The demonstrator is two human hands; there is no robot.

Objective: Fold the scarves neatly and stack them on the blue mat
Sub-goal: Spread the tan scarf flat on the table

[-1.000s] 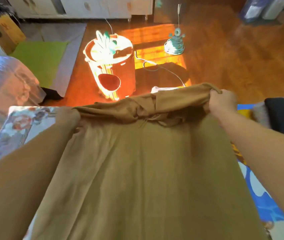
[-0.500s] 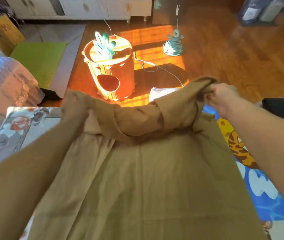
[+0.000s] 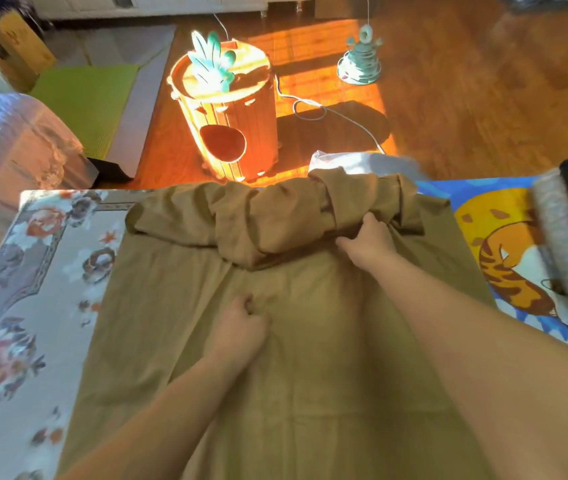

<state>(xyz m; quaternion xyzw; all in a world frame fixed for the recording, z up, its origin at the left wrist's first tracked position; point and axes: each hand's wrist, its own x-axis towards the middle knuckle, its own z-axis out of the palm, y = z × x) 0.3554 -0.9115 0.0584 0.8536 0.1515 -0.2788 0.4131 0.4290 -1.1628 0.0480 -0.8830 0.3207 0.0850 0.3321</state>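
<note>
Early: tan scarf [image 3: 310, 375] spread, far edge bunched in right hand [image 3: 369, 240] grip; left hand [image 3: 241, 330] pinches cloth; blue mat [image 3: 476, 199] stack pending.

Scarf [image 3: 275, 375] spread on worktop [image 3: 33, 306]; mat [image 3: 483, 216] right of scarf; barrel toy [image 3: 227, 109] on floor behind scarf.

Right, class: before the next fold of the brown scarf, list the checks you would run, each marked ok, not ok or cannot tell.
1. Near part of brown scarf lies flat: ok.
2. Far end smoothed out: not ok, bunched in a heap.
3. Right hand has a grip on the bunched cloth: ok.
4. Left hand pins the middle: ok, fingers curled into cloth.
5. Blue mat free for stacking: cannot tell, partly covered.
</note>
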